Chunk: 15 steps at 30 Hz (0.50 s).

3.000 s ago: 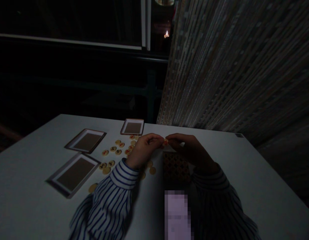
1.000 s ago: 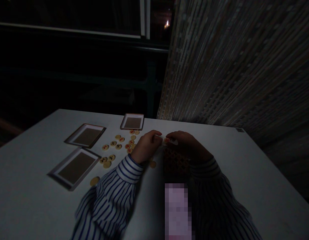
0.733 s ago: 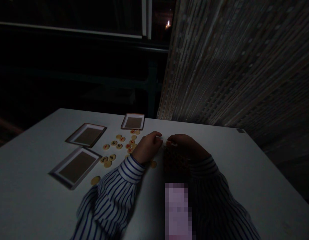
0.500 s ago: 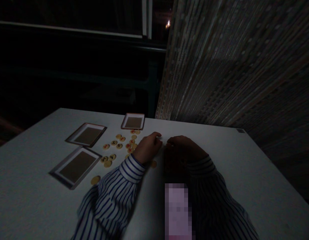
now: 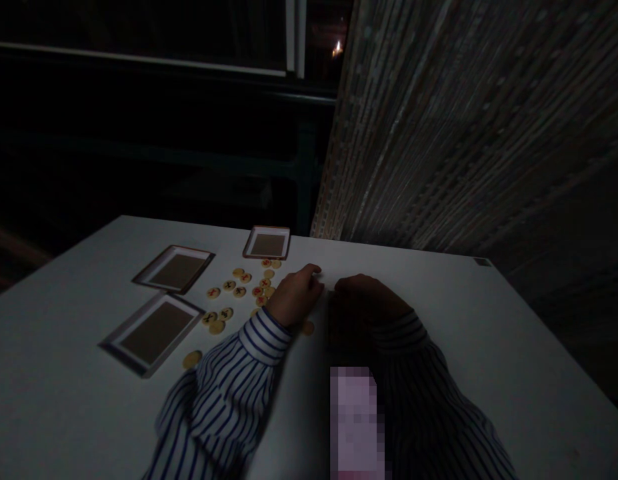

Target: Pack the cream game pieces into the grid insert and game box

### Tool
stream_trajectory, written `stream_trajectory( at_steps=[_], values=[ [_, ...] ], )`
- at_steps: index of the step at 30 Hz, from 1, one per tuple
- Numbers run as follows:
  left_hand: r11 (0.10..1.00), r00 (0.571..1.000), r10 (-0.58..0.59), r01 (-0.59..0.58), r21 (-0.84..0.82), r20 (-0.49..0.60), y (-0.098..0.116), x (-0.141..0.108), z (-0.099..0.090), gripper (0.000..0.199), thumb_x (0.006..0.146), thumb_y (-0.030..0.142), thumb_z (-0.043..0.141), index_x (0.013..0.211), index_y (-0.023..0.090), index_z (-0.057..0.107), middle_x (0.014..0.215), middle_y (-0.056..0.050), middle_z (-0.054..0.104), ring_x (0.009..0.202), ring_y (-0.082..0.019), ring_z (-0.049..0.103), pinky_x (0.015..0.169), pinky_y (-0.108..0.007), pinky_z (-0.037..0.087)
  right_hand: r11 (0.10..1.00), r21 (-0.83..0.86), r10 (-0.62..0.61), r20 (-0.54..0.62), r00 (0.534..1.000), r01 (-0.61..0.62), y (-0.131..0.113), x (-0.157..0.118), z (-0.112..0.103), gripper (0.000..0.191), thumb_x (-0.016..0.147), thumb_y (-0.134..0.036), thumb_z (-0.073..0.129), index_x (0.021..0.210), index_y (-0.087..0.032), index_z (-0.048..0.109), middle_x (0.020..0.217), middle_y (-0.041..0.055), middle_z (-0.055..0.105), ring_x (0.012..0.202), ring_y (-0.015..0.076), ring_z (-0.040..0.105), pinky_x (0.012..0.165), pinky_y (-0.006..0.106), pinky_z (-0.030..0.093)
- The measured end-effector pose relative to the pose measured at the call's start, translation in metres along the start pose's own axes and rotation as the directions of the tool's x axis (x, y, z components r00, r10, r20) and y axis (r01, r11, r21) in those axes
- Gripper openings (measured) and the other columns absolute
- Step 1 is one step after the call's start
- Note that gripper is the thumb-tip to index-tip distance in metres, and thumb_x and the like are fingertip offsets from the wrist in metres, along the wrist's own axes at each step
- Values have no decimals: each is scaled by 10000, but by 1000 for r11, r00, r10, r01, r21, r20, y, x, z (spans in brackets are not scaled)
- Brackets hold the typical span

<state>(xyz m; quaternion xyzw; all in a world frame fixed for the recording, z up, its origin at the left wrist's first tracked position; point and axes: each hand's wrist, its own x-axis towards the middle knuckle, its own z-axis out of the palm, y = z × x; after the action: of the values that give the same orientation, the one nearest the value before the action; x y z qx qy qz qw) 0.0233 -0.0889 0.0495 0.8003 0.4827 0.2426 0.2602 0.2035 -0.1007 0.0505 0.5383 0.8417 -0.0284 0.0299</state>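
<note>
My left hand (image 5: 297, 293) is low over the white table, its back toward me. One finger is stretched out, apart from the others, and I see nothing held there. Close to its left lies a loose group of round Chinese chess pieces (image 5: 264, 283), some with red or black characters, and one piece (image 5: 307, 328) lies by its wrist. My right hand (image 5: 373, 298) is bent, fingers curled, at the upper edge of a dark rectangular thing (image 5: 346, 330). Deep shadow hides its fingertips and what they may grip.
Three framed flat trays or pictures stand left: a far one (image 5: 267, 243), a middle one (image 5: 175, 270) and a near one (image 5: 153, 333). A single disc (image 5: 192, 360) lies apart near my left sleeve. A string curtain (image 5: 413, 133) hangs behind the table (image 5: 489, 347). A pixelated pink patch (image 5: 355, 420) covers the front.
My right hand has shifted very slightly and its fingers look a little more curled. My left hand and the chess pieces stay in place.
</note>
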Motion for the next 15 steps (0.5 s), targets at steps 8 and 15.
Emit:
stream_trajectory(
  at_steps=[8, 15],
  values=[
    [1000, 1000, -8, 8, 18, 11, 0, 0, -1, 287, 808, 241, 465, 1083, 177, 511, 850, -55, 676, 801, -179, 621, 699, -273, 445, 1000, -27, 8, -13, 1000, -8, -5, -2, -4, 293, 863, -345, 401, 841, -174, 638, 814, 82, 663, 735, 187, 608, 592, 261, 380],
    [1000, 1000, -12, 12, 27, 18, -1, -1, 0, 284, 811, 262, 466, 1079, 178, 512, 847, -57, 676, 790, -177, 624, 687, -268, 446, 1000, -28, -1, -2, 1000, 1, -6, -3, -7, 247, 833, -313, 455, 875, -165, 649, 836, 91, 665, 775, 201, 614, 627, 266, 399]
  ],
)
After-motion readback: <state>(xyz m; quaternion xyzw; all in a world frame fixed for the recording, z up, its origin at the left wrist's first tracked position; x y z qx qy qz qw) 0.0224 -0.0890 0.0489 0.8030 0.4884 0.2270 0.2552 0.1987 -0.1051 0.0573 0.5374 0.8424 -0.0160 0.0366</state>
